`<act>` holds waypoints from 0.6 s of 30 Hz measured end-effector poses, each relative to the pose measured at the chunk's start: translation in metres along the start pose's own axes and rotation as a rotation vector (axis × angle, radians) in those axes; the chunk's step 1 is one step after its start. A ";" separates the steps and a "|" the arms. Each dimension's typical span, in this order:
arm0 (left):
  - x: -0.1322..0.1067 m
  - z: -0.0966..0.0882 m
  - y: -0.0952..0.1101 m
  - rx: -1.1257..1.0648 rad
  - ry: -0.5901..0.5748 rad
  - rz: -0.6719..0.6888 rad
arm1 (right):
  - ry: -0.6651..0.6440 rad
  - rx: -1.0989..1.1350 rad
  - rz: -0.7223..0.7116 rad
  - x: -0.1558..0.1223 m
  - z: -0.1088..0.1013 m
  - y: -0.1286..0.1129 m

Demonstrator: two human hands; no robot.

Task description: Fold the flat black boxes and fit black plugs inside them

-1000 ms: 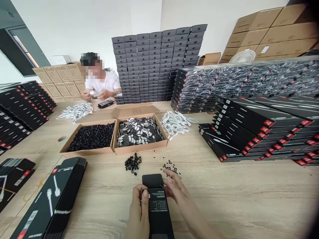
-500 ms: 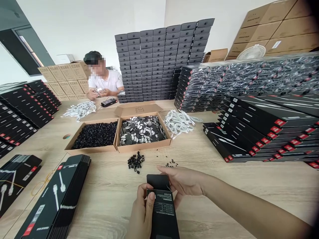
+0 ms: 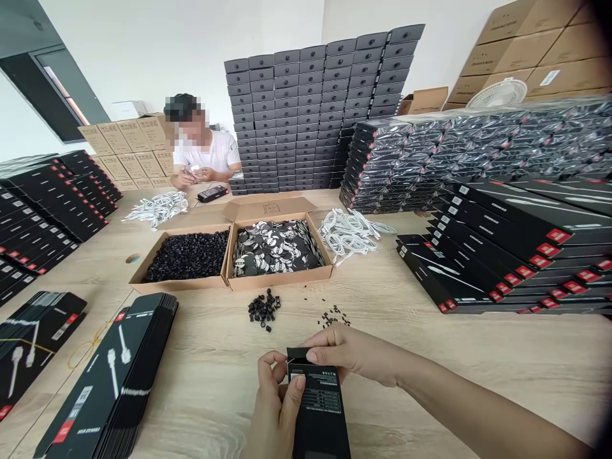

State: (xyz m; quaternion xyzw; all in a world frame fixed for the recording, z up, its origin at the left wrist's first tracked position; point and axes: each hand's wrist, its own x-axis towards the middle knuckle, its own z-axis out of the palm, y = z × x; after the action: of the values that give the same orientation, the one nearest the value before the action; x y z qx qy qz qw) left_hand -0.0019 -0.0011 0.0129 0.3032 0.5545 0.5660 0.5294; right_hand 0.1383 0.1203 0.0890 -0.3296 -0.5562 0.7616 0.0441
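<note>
Carton of thin matte black card point(image 3: 320, 414) sits between both hands just above the table point(image 3: 215, 389), its lower end running out of view, small white print on the panel facing up. Left hand point(image 3: 275, 408) clenches its near edge, thumb on the printed panel. Right hand point(image 3: 351, 354) comes in from the side, its fingers point(image 3: 319, 356) closed on the top edge, grasping the card at a narrow dark flap; the thumb is hidden.

Risk: hard pressure may crease the thin card at the fold, and the smooth coating may let the edge slip. A slip toward the loose black pieces point(image 3: 264, 308) could scatter them, since this small heap and the sparser scatter point(image 3: 333, 317) sit unconfined on the pale wood grain just ahead.

Beyond: corrugated box point(image 3: 182, 287) packed with the same black pieces, knobbly in texture; adjoining box point(image 3: 280, 278) of black-and-white printed discs; coiled white cables point(image 3: 349, 233) on the right; long stack of flat black cartons point(image 3: 115, 376) on the left. Co-worker point(image 3: 205, 150) sits across the table, both hands working at something small
</note>
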 end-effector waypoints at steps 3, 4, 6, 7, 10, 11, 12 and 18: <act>0.001 0.001 -0.001 -0.012 0.022 0.016 | 0.037 0.007 0.010 0.001 0.000 0.002; 0.001 0.002 -0.002 -0.020 0.029 0.018 | 0.060 -0.007 0.013 0.001 0.000 0.003; 0.001 0.002 -0.002 -0.036 0.045 0.022 | 0.098 -0.046 0.012 0.001 0.002 0.005; 0.001 0.002 -0.003 -0.042 0.054 0.023 | 0.113 -0.068 0.008 0.000 0.005 0.006; 0.002 0.001 -0.004 -0.048 0.097 0.034 | 0.198 -0.175 -0.097 -0.003 0.016 0.010; 0.002 0.000 -0.004 -0.042 0.112 0.041 | 0.237 -0.216 -0.155 -0.004 0.021 0.013; 0.002 0.000 -0.004 -0.033 0.124 0.048 | 0.278 -0.257 -0.214 -0.005 0.025 0.016; 0.000 -0.002 -0.007 0.029 0.129 0.074 | 0.444 -0.511 -0.409 -0.007 0.038 0.032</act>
State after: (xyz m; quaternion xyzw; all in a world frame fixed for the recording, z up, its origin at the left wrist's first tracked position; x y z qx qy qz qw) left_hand -0.0016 -0.0028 0.0057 0.2939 0.5838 0.5955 0.4671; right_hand 0.1324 0.0737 0.0709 -0.3693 -0.7589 0.4843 0.2306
